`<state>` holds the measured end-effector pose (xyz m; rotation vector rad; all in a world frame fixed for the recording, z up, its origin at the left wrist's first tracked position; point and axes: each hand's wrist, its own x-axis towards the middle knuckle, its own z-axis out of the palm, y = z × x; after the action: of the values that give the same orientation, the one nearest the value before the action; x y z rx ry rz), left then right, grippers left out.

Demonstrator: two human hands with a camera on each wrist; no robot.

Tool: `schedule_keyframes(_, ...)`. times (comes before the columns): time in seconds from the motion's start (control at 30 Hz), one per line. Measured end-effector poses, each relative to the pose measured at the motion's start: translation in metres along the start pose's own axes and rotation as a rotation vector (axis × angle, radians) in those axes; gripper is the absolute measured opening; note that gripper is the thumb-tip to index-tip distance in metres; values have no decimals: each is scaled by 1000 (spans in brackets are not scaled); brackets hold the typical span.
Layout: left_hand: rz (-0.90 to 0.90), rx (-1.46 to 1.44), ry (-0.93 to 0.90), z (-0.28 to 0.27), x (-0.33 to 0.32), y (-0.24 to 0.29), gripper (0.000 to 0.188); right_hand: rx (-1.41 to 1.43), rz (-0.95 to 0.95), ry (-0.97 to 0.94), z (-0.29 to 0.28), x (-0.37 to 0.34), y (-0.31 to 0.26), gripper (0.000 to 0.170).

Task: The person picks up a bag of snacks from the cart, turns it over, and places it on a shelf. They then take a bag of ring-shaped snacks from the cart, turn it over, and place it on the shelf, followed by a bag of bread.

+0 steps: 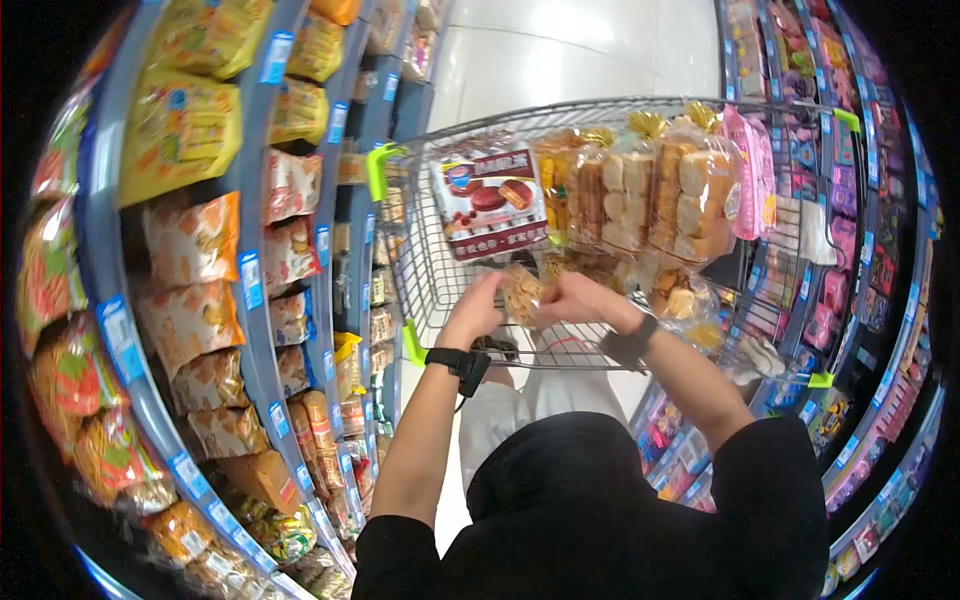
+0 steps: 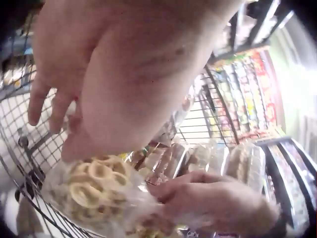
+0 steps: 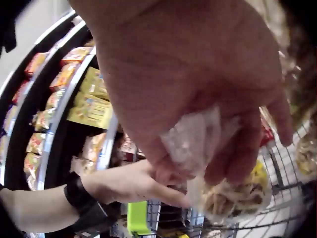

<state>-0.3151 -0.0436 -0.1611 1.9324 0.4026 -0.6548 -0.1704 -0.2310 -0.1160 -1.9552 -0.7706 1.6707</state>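
Between my two hands is a small clear plastic bag of pale ring-shaped snacks (image 2: 96, 186), held over the near side of a wire shopping cart (image 1: 430, 290). My right hand (image 1: 590, 300) grips the gathered plastic at one end of the bag, its fingers curled round it in the right wrist view. On the other side, my left hand (image 1: 478, 308) pinches the bag's edge between thumb and fingertips; its outer fingers hang loose in the left wrist view. Just beyond the hands, a maroon and white package of round chocolate cakes (image 1: 490, 200) stands in the cart.
Several bagged loaves (image 1: 690, 195) and a pink package (image 1: 750, 170) fill the cart's right part. Green corner pieces (image 1: 378, 172) mark its frame. Shelves of packaged snacks (image 1: 195, 240) line the left, and more shelves (image 1: 845, 220) stand close on the right. Pale floor (image 1: 560, 50) lies ahead.
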Motion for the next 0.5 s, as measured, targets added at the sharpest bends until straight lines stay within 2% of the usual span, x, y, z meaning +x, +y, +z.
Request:
schedule_keyframes(0.03, 2, 7, 32, -10, -14, 12, 64, -86, -110, -23, -7, -16, -17, 31)
schedule_keyframes(0.1, 230, -4, 119, -23, -43, 27, 61, -36, -231, -94, -18, -52, -57, 29)
schedule_keyframes(0.13, 232, 5, 153, -32, -60, 41, 61, -62, -254, -95, -22, -63, -70, 29)
schedule_keyframes(0.2, 268, 125, 184, -47, -101, 67, 63, 62, -532, -3, -23, -87, -95, 24)
schedule_keyframes(0.23, 273, 138, 221, -54, -121, 75, 63, 142, -506, -21, -28, -103, -118, 25)
schedule_keyframes(0.3, 299, 43, 207, -64, -165, 87, 75, 452, -361, -70, -23, -129, -155, 26)
schedule_keyframes(0.33, 322, -265, 172, -66, -190, 90, 75, 587, -354, -119, -15, -132, -163, 27)
schedule_keyframes(0.37, 336, -252, 205, -62, -215, 87, 75, 558, -379, -124, -2, -137, -176, 27)
schedule_keyframes(0.43, 350, -650, 292, -49, -273, 81, 77, 862, -584, -167, 35, -154, -213, 34)
schedule_keyframes(0.47, 434, -794, 343, -43, -308, 81, 74, 995, -701, -195, 65, -164, -233, 52)
schedule_keyframes(0.5, 451, -789, 373, -36, -338, 70, 74, 968, -715, -215, 94, -164, -244, 52)
